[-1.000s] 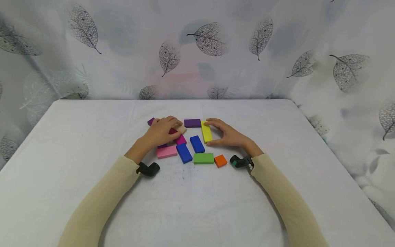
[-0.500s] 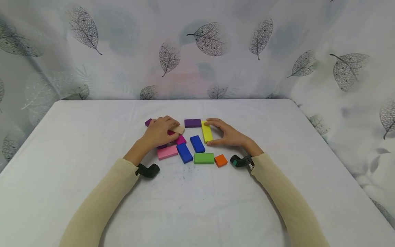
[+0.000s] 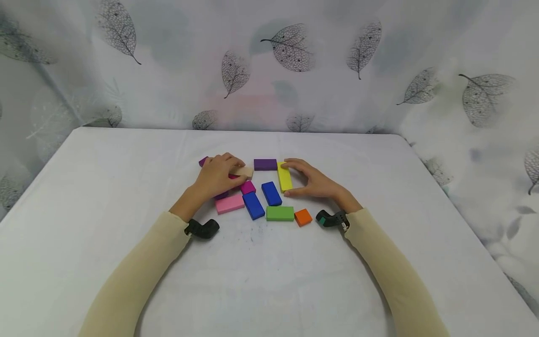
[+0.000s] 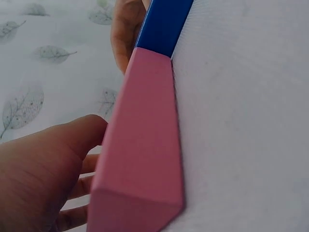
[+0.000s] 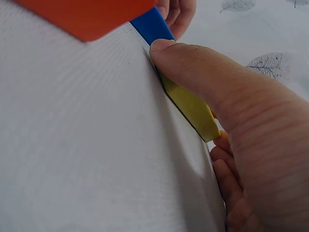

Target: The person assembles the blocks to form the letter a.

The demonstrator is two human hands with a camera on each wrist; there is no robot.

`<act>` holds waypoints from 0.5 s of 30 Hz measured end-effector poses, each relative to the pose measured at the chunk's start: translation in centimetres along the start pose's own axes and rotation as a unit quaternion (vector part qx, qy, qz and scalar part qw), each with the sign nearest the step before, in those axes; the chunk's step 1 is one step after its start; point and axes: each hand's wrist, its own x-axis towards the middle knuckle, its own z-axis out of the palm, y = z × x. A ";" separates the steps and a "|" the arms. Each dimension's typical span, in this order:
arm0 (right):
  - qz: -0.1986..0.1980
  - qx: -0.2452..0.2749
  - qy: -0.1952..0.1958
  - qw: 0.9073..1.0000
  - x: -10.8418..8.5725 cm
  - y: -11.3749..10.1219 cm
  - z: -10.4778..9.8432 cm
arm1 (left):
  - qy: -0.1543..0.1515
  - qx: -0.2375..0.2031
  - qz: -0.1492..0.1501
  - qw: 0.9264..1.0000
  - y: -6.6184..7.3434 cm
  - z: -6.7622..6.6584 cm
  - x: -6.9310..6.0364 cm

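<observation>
My left hand spans a light wooden block, its thumb on the near side and fingers on the far side. A dark red block is partly visible under that thumb, and purple pieces show around the palm; the hand hides the rest. By its ends, my right hand holds a yellow block flat on the table between thumb and fingers. In the right wrist view, the thumb of the right hand lies along the yellow block.
A purple block adjoins the yellow one's far end. Nearer are a magenta block, two blue blocks, a pink block, a green block and an orange block. A leaf-patterned cloth hangs behind.
My left hand has shifted slightly left with the wooden block and the far-left purple piece. The pink block has tilted slightly. My right hand keeps its place on the yellow block.
</observation>
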 end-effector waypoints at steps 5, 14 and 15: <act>-0.003 0.006 0.003 1.000 0.0 0.1 0.0 | 0.006 0.002 -0.006 1.000 0.1 -0.1 0.0; -0.007 0.006 0.004 1.000 0.0 0.1 0.0 | 0.022 -0.008 -0.008 1.000 0.2 0.0 0.0; -0.007 0.005 0.004 1.000 0.0 0.1 0.0 | 0.024 -0.010 -0.007 1.000 0.2 0.0 0.0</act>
